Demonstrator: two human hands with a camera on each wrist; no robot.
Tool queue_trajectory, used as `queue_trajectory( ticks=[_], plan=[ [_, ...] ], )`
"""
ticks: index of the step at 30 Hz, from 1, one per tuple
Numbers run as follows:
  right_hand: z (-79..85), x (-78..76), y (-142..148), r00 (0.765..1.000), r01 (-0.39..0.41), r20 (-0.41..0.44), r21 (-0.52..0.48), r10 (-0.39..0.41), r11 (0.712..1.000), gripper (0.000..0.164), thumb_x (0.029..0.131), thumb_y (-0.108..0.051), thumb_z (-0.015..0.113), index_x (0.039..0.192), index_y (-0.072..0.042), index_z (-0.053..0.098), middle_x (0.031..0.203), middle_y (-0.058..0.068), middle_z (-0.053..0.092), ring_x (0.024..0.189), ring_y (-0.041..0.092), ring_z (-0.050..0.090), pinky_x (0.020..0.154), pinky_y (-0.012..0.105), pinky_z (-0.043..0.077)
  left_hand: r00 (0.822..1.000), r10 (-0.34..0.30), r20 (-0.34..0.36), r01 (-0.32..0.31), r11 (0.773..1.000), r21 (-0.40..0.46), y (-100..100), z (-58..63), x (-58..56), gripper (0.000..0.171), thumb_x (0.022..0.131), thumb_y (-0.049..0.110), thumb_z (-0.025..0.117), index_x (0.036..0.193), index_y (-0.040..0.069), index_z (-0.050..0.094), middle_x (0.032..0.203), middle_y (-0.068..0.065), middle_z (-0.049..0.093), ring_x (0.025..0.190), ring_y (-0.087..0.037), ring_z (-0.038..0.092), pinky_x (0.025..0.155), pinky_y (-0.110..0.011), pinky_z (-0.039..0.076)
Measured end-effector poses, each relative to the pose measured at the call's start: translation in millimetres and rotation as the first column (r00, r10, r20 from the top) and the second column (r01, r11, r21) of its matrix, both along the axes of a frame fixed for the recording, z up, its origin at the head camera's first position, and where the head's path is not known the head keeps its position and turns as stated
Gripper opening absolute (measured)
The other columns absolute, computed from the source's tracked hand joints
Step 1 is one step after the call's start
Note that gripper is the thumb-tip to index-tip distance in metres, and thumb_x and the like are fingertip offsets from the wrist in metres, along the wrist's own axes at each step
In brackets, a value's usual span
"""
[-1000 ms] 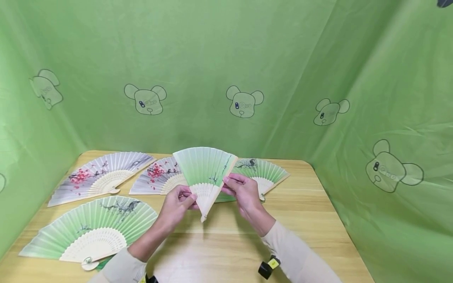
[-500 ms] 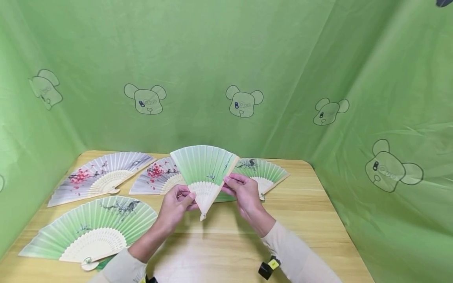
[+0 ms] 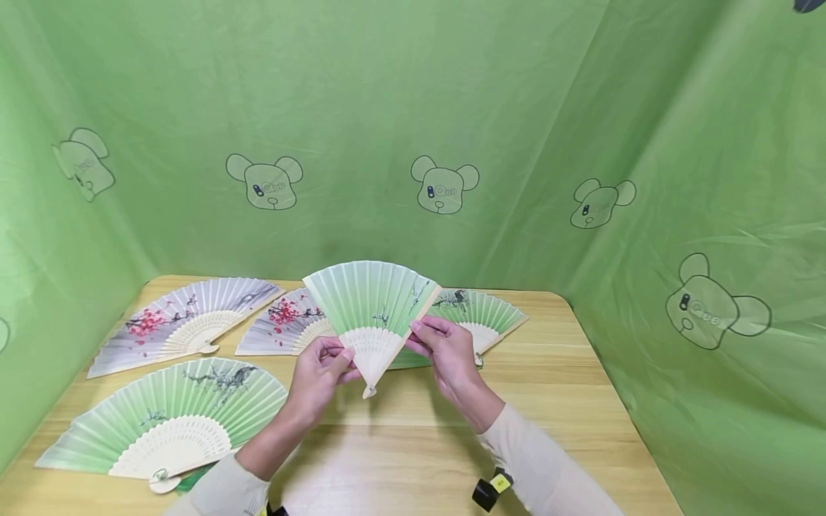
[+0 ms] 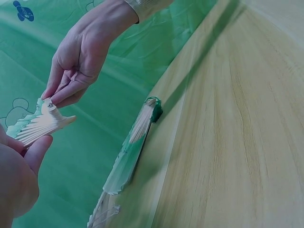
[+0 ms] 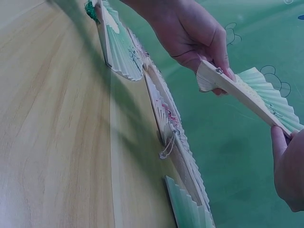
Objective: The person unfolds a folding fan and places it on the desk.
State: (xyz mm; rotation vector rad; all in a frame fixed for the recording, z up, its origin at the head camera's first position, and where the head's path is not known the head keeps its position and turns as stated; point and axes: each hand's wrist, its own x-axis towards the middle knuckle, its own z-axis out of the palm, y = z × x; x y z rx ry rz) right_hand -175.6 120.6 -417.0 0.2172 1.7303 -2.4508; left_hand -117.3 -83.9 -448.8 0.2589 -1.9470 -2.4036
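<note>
A green folding fan (image 3: 371, 294) with pale ribs is held up over the middle of the table, partly spread, its pivot end pointing down. My left hand (image 3: 319, 373) pinches its left ribs between thumb and fingers. On the other side, my right hand (image 3: 448, 355) pinches the right outer stick. In the right wrist view, the held fan (image 5: 247, 97) appears nearly edge-on, gripped from both sides. Behind it lie a grey fan with red blossoms (image 3: 284, 315) and another green fan (image 3: 493, 319), both partly covered by the held fan and the hands.
A grey blossom fan (image 3: 181, 319) lies spread at the back left of the wooden table (image 3: 548, 430). Nearer, a large green fan (image 3: 174, 412) with a green tassel (image 3: 193, 476) lies beside my left forearm. Green curtains (image 3: 361, 107) enclose the table's back and sides.
The held fan has spread wider, its left edge swinging left and its right edge slightly right. It has also risen a little. The fans on the table have stayed put.
</note>
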Motion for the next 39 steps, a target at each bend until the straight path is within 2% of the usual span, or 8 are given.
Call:
queue_trajectory(
  ticks=[10,19,27,39],
  plan=[
    [0.8,0.6,1.7,1.0,-0.001,0.0,-0.014,0.001,1.0,0.029,0.096,0.007,0.064,0.124,0.014,0.058,0.093,0.011,0.075,0.086,0.019,0.078,0.088,0.029,0.067,1.0,0.017,-0.005,-0.017,1.0,-0.001,0.4,-0.2,-0.6,0.024,0.1,-0.004,0.058,0.121,-0.01,0.049,0.099,-0.009,0.06,0.082,-0.012,0.067,0.08,-0.025,0.068],
    [1.1,1.4,0.7,1.0,-0.003,-0.009,-0.027,0.003,1.0,0.024,0.097,0.007,0.063,0.12,0.012,0.059,0.09,0.009,0.076,0.085,0.019,0.078,0.088,0.03,0.067,0.999,0.046,-0.012,-0.045,0.998,0.045,-2.0,-3.5,-2.3,0.019,0.1,-0.006,0.057,0.118,-0.009,0.049,0.093,-0.007,0.062,0.08,-0.011,0.068,0.08,-0.027,0.069],
    [-1.1,2.6,0.6,1.0,0.008,-0.018,-0.03,-0.009,1.0,0.024,0.097,0.007,0.062,0.12,0.013,0.058,0.091,0.009,0.073,0.084,0.019,0.078,0.089,0.031,0.067,0.996,0.08,-0.041,-0.077,0.994,0.077,-3.8,-3.9,-1.9,0.02,0.101,-0.008,0.054,0.12,-0.01,0.047,0.102,-0.008,0.058,0.082,-0.011,0.07,0.082,-0.026,0.068],
    [-5.6,3.5,0.3,0.999,0.016,-0.028,-0.041,-0.017,0.999,0.021,0.097,0.008,0.062,0.117,0.011,0.058,0.09,0.008,0.072,0.08,0.017,0.076,0.088,0.031,0.068,0.992,0.115,-0.044,-0.11,0.988,0.105,-6.5,-3.8,-1.7,0.018,0.101,-0.008,0.054,0.117,-0.008,0.047,0.102,-0.007,0.058,0.084,-0.012,0.071,0.085,-0.028,0.068]
  ],
)
